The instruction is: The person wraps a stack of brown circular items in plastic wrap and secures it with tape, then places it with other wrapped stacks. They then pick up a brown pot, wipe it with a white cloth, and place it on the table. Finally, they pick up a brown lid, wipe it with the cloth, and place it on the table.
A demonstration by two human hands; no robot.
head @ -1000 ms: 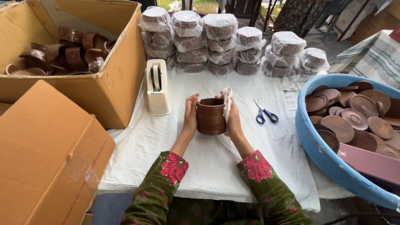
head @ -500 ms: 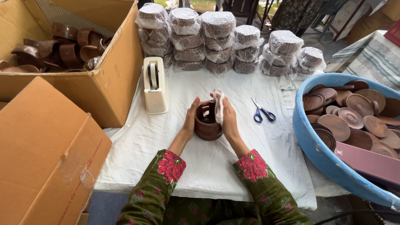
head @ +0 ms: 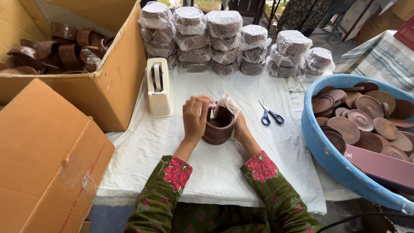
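Observation:
A stack of brown wooden rings (head: 219, 127) stands on the white cloth (head: 142, 146) in the middle of the table. My left hand (head: 195, 118) cups its left side, fingers curled over the top edge. My right hand (head: 239, 126) holds the right side, mostly hidden behind the stack. A crumpled piece of clear plastic wrap (head: 225, 102) sticks up at the stack's far right edge, by my right hand's fingers. Both sleeves are green with red flowers.
A cream tape dispenser (head: 159, 87) stands left of the stack and blue scissors (head: 270, 115) lie to the right. Wrapped bundles (head: 224, 36) line the back. A cardboard box of brown rings (head: 110, 82) is at left, a blue tub of wooden discs (head: 321, 146) at right.
My hands have turned and tilted the stack slightly, and the plastic wrap has been pulled further over its right edge. The view has shifted a little downward.

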